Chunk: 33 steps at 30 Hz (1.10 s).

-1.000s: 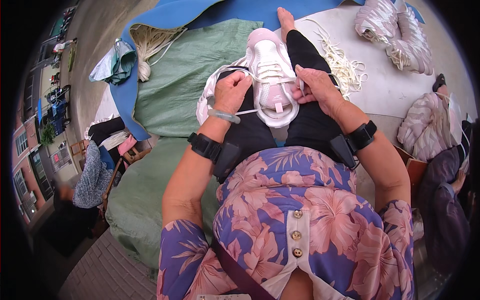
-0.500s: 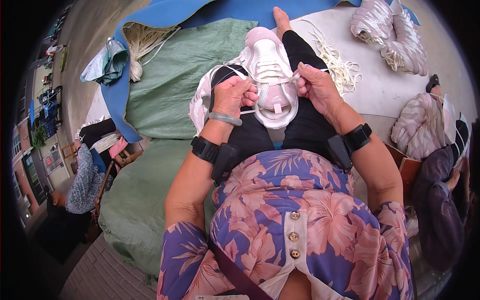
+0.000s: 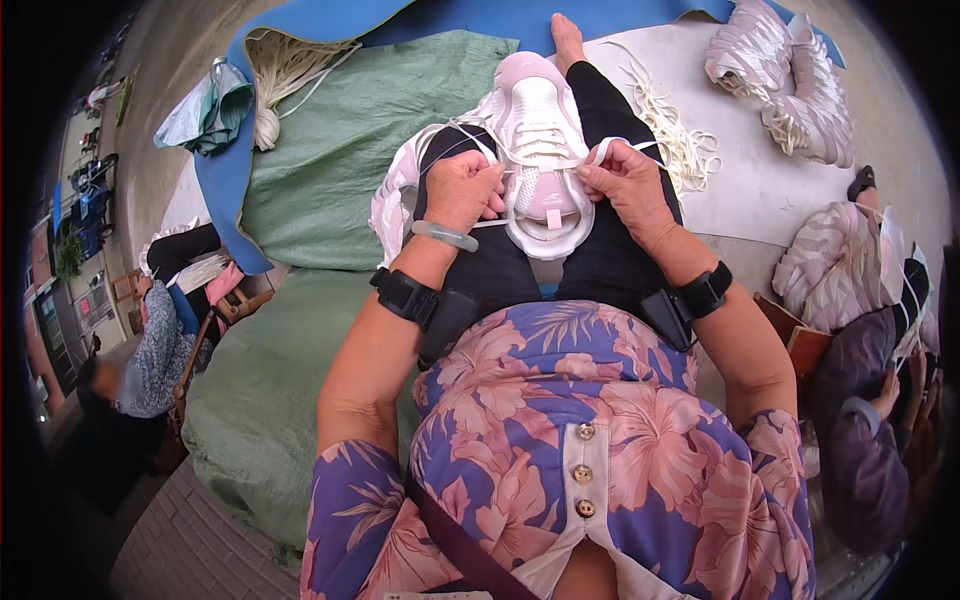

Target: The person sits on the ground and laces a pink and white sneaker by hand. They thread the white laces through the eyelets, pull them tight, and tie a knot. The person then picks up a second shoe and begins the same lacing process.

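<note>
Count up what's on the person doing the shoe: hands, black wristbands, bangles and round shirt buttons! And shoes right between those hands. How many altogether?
Hands, left hand and right hand: 2
Black wristbands: 2
Pale bangle: 1
Round shirt buttons: 3
Pink-and-white shoe between the hands: 1
Total: 9

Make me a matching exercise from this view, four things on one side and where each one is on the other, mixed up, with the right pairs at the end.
Things
1. Shoe
2. Bracelet
3. Loose pile of laces
4. Buttons

Places
A. On the white sheet
B. Down the front of the floral shirt
C. Between the left hand and right hand
D. Around the left wrist

Pairs: 1-C, 2-D, 3-A, 4-B
</note>
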{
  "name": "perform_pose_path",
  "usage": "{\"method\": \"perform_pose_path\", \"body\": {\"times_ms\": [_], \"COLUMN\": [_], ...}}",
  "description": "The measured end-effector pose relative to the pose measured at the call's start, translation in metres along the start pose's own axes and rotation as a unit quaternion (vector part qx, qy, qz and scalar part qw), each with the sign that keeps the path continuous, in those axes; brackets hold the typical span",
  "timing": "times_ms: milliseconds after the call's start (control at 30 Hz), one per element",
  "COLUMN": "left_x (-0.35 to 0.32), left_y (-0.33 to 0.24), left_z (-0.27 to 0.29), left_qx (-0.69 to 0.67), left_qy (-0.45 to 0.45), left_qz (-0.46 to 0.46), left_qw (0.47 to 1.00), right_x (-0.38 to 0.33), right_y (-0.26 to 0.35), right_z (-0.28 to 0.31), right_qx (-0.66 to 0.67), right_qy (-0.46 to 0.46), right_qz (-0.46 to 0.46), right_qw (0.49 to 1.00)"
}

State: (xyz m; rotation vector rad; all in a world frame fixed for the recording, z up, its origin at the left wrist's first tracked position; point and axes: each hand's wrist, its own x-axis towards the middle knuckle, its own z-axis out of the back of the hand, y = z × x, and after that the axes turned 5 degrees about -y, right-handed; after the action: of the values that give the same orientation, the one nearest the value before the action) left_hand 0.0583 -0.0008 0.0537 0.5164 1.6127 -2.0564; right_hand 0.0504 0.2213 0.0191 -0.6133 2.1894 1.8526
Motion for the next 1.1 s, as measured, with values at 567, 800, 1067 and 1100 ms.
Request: {"method": "perform_pose_path", "body": {"times_ms": [567, 800, 1067, 1100], "left_x": [-0.002, 0.004, 0.015, 0.014], "left_y": [0.010, 0.027, 0.015, 0.013], "left_z": [-0.012, -0.012, -0.011, -0.013], "left_qx": [0.114, 0.153, 0.301, 0.312], "left_qy": [-0.057, -0.091, -0.075, -0.076], "left_qz": [-0.102, -0.165, -0.378, -0.365], "left_qw": [0.987, 0.970, 0.872, 0.874], "right_x": [-0.003, -0.018, -0.012, -0.011], "right_y": [-0.006, 0.005, 0.003, 0.003], "right_z": [-0.003, -0.011, -0.017, -0.017], "right_qx": [-0.216, -0.298, -0.347, -0.353], "right_qy": [0.001, 0.038, 0.005, 0.001], "right_qz": [0.122, 0.195, 0.326, 0.328], "right_qw": [0.969, 0.934, 0.880, 0.876]}}
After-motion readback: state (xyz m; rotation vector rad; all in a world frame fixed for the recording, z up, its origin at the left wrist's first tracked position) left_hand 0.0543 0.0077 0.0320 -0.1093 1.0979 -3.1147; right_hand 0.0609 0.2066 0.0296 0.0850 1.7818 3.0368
